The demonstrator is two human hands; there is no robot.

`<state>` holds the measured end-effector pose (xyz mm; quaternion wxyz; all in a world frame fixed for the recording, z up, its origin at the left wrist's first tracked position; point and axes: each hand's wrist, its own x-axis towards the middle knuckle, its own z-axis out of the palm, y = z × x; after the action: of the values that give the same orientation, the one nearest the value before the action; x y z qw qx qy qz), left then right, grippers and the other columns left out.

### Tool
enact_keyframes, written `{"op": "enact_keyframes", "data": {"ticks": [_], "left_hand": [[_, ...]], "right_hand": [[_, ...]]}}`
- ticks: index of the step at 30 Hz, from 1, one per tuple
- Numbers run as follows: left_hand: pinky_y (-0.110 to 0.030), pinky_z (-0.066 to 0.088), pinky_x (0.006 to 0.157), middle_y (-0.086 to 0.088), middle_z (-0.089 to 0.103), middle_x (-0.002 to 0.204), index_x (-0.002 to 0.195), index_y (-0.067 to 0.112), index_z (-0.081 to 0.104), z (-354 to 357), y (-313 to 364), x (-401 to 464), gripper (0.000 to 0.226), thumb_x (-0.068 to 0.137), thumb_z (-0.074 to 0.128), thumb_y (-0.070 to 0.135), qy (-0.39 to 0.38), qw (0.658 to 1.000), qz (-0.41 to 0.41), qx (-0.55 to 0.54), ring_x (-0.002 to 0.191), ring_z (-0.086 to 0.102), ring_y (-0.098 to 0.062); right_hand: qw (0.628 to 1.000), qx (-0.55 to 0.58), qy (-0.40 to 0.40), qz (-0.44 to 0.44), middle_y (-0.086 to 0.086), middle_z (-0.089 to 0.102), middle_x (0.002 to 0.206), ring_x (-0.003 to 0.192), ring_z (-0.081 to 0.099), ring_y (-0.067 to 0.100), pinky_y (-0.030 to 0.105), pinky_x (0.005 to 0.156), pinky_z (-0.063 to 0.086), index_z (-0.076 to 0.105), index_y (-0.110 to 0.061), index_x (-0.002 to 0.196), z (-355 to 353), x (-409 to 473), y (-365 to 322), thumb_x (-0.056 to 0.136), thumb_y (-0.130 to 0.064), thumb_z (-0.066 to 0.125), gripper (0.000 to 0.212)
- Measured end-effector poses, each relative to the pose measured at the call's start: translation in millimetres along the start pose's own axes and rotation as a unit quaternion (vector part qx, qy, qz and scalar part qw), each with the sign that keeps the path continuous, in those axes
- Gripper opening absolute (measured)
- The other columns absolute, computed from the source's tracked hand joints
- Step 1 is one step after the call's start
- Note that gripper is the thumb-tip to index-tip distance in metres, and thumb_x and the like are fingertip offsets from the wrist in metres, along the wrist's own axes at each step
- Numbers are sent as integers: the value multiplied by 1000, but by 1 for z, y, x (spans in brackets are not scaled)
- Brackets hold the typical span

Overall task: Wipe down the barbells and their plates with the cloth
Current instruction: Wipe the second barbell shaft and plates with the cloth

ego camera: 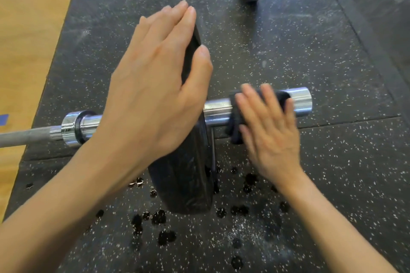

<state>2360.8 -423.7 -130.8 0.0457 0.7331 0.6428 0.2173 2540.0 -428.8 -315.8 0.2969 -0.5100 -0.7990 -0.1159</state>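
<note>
A dark cloth (237, 117) is wrapped over the chrome sleeve (301, 101) of a barbell lying on the speckled rubber floor (310, 40). The right hand (266, 131) presses it, fingers fairly straight. The left hand (155, 86) rests flat, fingers extended, on the black plate (184, 184).

My barbell (218, 111) lies across the speckled rubber floor (310, 40), its chrome sleeve carrying one black plate (188, 179) standing upright on edge. The dark cloth (236, 117) is wrapped over the sleeve just outside the plate, near the bar's end.
</note>
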Motion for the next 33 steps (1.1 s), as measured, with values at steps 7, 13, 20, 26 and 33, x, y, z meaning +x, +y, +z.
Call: {"op": "enact_keyframes", "data": {"ticks": [7, 13, 20, 26, 33], "left_hand": [[-3, 7, 105, 1, 38, 159, 152, 12, 42, 1, -6, 23, 65, 96, 28, 41, -17, 1000, 3, 4, 146, 28, -11], [-36, 21, 121, -15, 51, 147, 148, 4, 45, -5, -9, 35, 53, 105, 33, 32, 22, 999, 28, 27, 136, 38, -23], [-43, 24, 121, -8, 45, 154, 151, 8, 41, 7, -10, 36, 57, 102, 28, 34, 18, 1000, -3, 3, 142, 37, -23], [-37, 23, 120, -3, 45, 154, 148, 9, 43, 5, -14, 47, 55, 102, 24, 32, 7, 1000, -7, 10, 140, 37, -20], [-31, 16, 122, -4, 39, 158, 153, 10, 39, 9, -11, 35, 58, 102, 23, 33, 23, 1000, -4, 17, 145, 33, -18]], "right_hand": [[993, 64, 27, 98, 11, 31, 162, 152, 16, 32, 50, 124, -5, 31, -8, 154, 14, 10, -31, 106, -17, 39, 50], [999, 10, 20, 28, 9, 27, 163, 154, 8, 22, 47, 124, -3, 22, -10, 157, 14, 15, 21, 110, -24, 31, 50], [995, 78, 13, 58, 11, 32, 162, 153, 12, 26, 51, 125, 0, 32, -6, 155, 30, 33, -33, 103, -9, 47, 53], [990, 3, 32, 140, 10, 29, 164, 154, 17, 32, 51, 124, -1, 29, -7, 157, 19, 31, 26, 109, -21, 30, 50], [996, 66, -35, 41, 8, 32, 163, 153, 21, 29, 50, 126, 3, 36, -8, 155, 18, 45, -28, 107, -17, 38, 49]]}}
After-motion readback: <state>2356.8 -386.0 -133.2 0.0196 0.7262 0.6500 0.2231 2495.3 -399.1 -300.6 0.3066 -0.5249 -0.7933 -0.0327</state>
